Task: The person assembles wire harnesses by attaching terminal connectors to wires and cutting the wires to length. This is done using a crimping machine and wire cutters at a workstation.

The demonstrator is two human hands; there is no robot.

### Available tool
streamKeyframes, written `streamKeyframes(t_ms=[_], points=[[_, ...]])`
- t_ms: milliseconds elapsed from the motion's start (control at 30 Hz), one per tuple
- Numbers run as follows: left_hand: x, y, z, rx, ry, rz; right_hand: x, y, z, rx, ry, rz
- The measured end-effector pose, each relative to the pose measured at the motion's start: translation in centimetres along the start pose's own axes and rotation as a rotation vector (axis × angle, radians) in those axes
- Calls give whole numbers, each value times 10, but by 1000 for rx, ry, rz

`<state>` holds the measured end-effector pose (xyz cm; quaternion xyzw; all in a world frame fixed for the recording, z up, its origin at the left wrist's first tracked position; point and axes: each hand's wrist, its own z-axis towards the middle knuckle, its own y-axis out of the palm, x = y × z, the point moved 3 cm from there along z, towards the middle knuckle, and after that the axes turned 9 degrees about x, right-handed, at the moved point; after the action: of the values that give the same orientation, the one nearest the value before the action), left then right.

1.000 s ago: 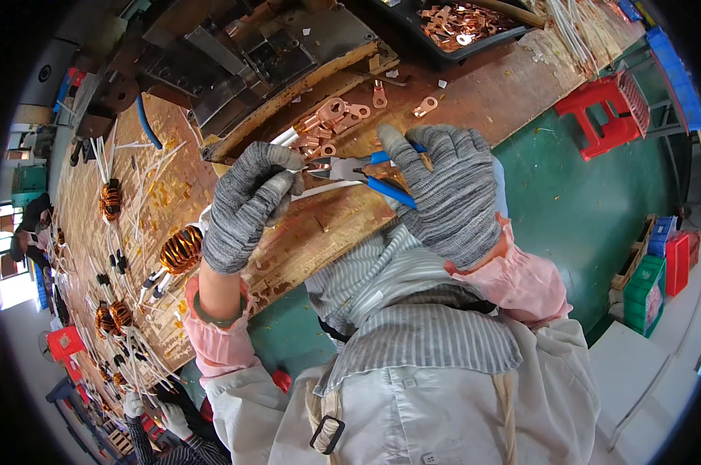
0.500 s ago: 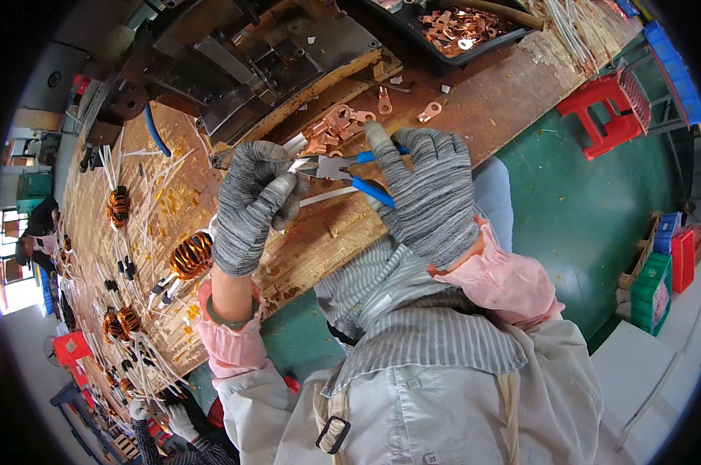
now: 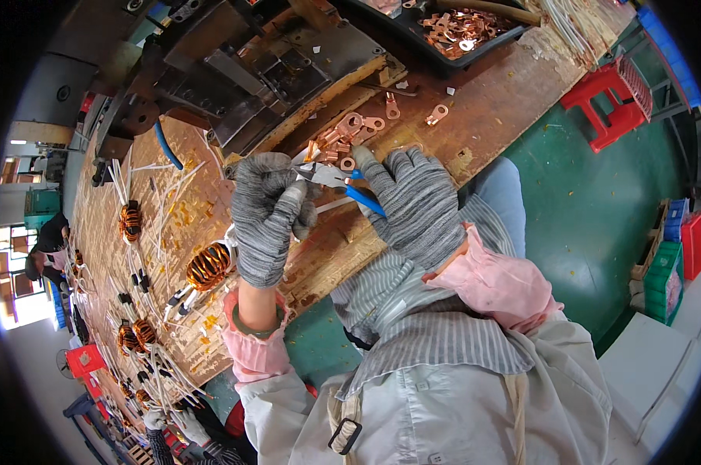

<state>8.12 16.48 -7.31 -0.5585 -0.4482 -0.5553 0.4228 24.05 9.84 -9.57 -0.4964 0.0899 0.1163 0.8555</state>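
Note:
My left hand (image 3: 266,217), in a grey striped knit glove, pinches a thin white wire whose tip lies at the jaws of the cutting pliers (image 3: 328,175). Those pliers have blue handles, and my gloved right hand (image 3: 418,203) grips them from the right side. Below my left wrist lies a copper-wound ring coil (image 3: 209,266), with white leads running toward that hand. Just beyond the pliers is a small heap of copper cable lugs (image 3: 349,130). Single lugs (image 3: 437,115) lie off to its right.
A heavy dark metal machine (image 3: 242,77) stands at the back of the worn wooden bench (image 3: 513,108). Behind it to the right sits a black tray (image 3: 443,60) of copper lugs. More wound coils (image 3: 133,336) lie at left, near another person's gloved hands (image 3: 187,425). A red stool (image 3: 610,101) stands right.
The pliers' blue handles have come closer together in my right hand. Both hands appear slightly lower against the bench, while the whole view has shifted a little.

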Motion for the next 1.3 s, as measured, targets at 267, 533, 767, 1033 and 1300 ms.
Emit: streamKeyframes(t_ms=[267,533,767,1033,1300], points=[[1,-2,-4,43,56,-34,10,-2,-10,159,242,807],[13,-4,-6,-87,9,223,22,-2,-37,-533,669,1562],[21,-1,0,-299,-86,223,15,-3,-49,-768,673,1510],[25,1,-4,-339,125,283,13,-4,-47,-723,494,1392],[24,-4,-11,-149,67,116,3,-8,-27,-596,336,1072]])
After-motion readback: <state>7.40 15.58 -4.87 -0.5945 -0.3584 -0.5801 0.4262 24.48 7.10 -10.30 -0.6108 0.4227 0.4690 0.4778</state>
